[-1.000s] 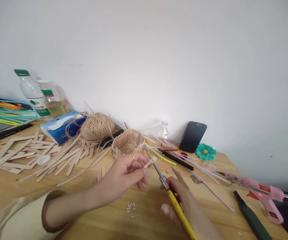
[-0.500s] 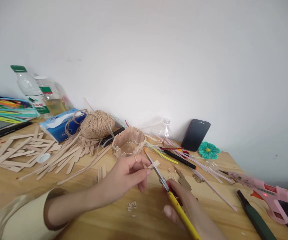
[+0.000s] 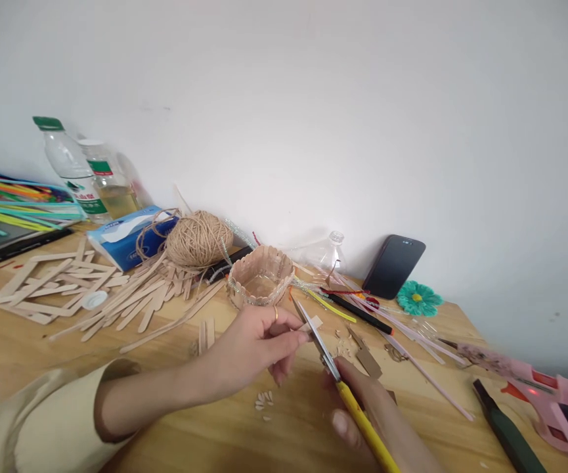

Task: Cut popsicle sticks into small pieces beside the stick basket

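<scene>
Between the thumb and fingers of my left hand [image 3: 264, 345] is a short piece of wooden craft stick [image 3: 315, 322]. My right hand [image 3: 362, 407] grips yellow-handled scissors [image 3: 357, 410], whose blades lie across the stick piece close to my left fingertips. Just beyond my left hand stands a small round basket of craft sticks [image 3: 264, 276] with silvery trim at its rim. Small rounded wood clippings [image 3: 264, 399] lie on the table below my hands. Two short stick pieces [image 3: 207, 334] rest by my left wrist.
Loose craft sticks [image 3: 140, 302], a twine ball [image 3: 199, 240] and a blue tissue pack [image 3: 131, 243] spread to the left. On the right lie a pink glue gun [image 3: 534, 387], a dark green tool [image 3: 505, 427] and a teal flower [image 3: 419, 299]. A phone [image 3: 394, 266] leans against the wall.
The whole view has shifted slightly, so things appear a little farther right. Both hands keep nearly the same pose, with the scissor blades still across the stick piece.
</scene>
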Tool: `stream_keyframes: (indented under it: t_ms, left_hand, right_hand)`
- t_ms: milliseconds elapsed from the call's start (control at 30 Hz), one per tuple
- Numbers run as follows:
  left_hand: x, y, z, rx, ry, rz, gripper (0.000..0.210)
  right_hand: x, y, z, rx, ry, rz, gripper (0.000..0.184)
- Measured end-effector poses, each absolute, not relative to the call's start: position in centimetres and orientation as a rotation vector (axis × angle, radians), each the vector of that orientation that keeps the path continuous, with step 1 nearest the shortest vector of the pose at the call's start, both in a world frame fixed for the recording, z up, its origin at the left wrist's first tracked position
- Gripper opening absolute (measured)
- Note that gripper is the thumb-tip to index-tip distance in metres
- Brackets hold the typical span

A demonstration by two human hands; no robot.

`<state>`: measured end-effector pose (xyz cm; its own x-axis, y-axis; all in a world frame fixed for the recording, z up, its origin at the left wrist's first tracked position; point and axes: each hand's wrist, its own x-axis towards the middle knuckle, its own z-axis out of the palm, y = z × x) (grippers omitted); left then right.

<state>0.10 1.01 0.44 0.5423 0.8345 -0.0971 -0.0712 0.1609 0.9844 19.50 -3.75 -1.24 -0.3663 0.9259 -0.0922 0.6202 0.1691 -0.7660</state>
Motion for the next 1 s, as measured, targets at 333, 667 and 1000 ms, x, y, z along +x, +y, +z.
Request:
stream_keyframes:
  t_ms: [333,667,1000]
  left_hand:
    - [0.11,0.74,0.57,1.265,0.788,0.734,0.023]
    - [0.11,0.43,0.87,1.269,0.811,0.708,0.023]
    - [0.13,0.28,0.93,1.291,0.819,0.683,0.022]
  right_hand:
    - [20.03,-4.27,-1.31,-1.467,-2.215,0.962,0.053]
    - [19.48,-4.53,-1.21,-1.541,-2.119,1.016,0.046]
    - [19.38,-4.51,-1.05,-1.526,-2.086,1.073,0.056]
